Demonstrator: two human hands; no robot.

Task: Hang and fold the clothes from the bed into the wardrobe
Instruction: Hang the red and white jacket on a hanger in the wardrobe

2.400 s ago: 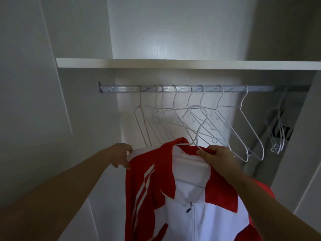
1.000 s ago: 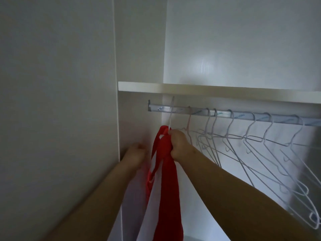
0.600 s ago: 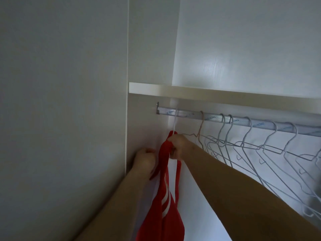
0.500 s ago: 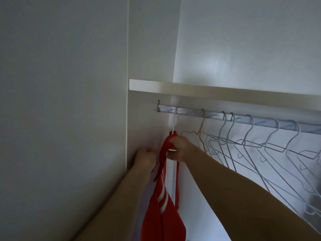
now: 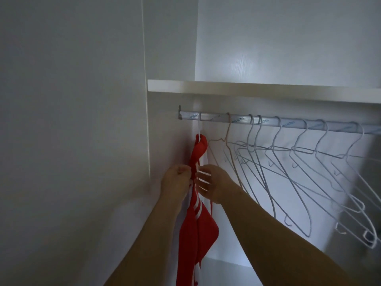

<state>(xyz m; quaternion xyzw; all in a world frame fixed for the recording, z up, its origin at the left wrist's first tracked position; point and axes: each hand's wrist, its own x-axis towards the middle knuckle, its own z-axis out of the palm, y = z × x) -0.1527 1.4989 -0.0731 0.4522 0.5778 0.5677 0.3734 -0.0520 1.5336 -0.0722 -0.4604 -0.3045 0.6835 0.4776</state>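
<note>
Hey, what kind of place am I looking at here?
Likely inside a white wardrobe: a metal hanging rail under a white shelf, empty white wire hangers along it, and a red-and-white jacket hanging at its left end.

Repeated blue "HONG" on hanging rail (image 5: 288, 123)

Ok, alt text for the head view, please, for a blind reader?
A red and white garment hangs at the left end of a wardrobe rail; the left hand pinches it, the right hand open beside it. Empty wire hangers hang further right.
</note>
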